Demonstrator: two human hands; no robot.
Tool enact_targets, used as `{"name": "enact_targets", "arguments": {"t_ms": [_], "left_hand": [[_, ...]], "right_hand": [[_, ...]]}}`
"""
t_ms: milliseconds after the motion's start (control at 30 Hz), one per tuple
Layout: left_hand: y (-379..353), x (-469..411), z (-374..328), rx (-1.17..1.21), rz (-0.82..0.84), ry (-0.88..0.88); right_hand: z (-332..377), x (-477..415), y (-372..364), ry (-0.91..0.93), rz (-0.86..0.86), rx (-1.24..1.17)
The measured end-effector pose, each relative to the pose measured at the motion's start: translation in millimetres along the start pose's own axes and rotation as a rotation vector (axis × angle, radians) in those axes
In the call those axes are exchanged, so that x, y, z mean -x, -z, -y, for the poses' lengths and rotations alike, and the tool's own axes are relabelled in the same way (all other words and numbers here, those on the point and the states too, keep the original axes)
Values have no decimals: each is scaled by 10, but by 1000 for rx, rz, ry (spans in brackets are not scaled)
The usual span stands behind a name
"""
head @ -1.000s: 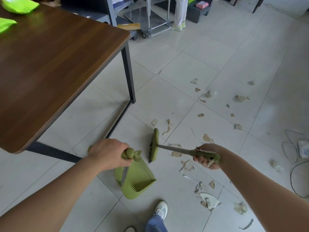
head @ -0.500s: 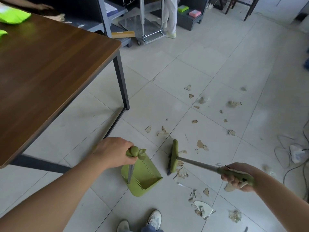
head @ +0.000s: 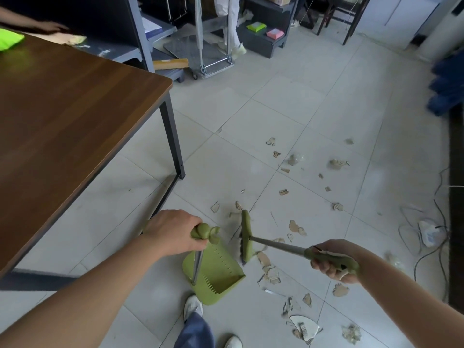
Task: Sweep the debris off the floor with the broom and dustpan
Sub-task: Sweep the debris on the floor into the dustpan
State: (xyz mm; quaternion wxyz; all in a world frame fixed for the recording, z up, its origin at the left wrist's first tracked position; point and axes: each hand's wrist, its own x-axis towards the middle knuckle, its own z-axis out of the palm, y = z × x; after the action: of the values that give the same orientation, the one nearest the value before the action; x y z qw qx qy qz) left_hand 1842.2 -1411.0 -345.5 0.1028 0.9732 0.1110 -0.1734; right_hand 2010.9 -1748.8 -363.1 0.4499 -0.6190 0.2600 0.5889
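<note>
Head view: left grip (head: pixel 173 232) holds the dustpan (head: pixel 218 275) steady while right grip (head: pixel 331 263) clasps the broom (head: pixel 246 237), angling debris (head: pixel 272 273) toward it.

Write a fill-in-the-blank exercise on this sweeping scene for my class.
The left hand grips the handle of the ____.
The right hand holds the ____.
The debris lies scattered on the tiled ____.
The table stands on the person's ____ side.
Missing words: dustpan, broom, floor, left.
</note>
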Motion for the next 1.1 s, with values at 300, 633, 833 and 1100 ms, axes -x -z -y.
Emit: {"name": "enact_targets", "arguments": {"t_ms": [300,633,833,1100], "left_hand": [[202,-265,610,41,21,18],[307,-532,1020,-20,50,27],[355,-706,1138,-8,48,-12],[426,-944,1074,24,35,-41]], "right_hand": [[843,-447,-1157,63,51,72],[1354,-1068,-1667,-13,121,-37],[1417,-961,-1415,-18,24,-121],[1225,-716,-903,-25,-68,-234]]}}
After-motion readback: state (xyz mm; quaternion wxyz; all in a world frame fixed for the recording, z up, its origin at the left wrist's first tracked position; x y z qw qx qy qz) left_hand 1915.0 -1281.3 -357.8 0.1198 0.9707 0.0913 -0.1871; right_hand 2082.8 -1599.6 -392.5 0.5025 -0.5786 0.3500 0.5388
